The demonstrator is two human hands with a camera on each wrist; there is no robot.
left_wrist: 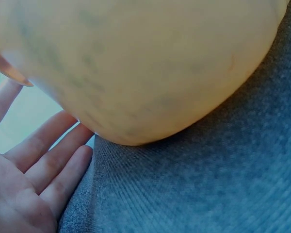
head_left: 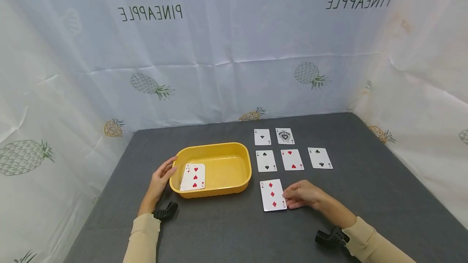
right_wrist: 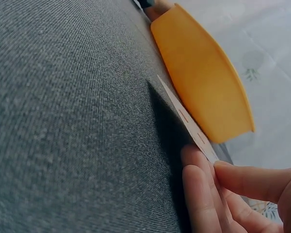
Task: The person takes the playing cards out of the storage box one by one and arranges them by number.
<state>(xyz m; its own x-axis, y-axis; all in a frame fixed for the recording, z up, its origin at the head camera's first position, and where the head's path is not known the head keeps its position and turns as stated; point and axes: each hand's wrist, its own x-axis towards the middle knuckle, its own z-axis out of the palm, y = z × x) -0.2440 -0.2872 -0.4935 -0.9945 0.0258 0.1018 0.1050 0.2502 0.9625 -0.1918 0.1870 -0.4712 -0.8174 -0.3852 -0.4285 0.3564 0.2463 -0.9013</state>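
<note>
My left hand (head_left: 163,177) rests open against the left end of a yellow tray (head_left: 234,185); the left wrist view shows straight fingers (left_wrist: 43,160) beside the tray's wall (left_wrist: 136,63). A small stack of cards (head_left: 193,176), a red hearts card on top, lies in the tray's left part. My right hand (head_left: 300,195) pinches the right edge of the three of diamonds (head_left: 272,195) on the grey table. In the right wrist view the card (right_wrist: 186,119) is tilted up off the cloth, with my fingers (right_wrist: 203,194) under it and my thumb on top.
Beyond the three of diamonds, several cards lie face up in rows: two aces (head_left: 262,136), then a black two (head_left: 266,160), a red two (head_left: 292,159) and another black two (head_left: 319,158). Pineapple-print cloth walls enclose the grey table (head_left: 365,198).
</note>
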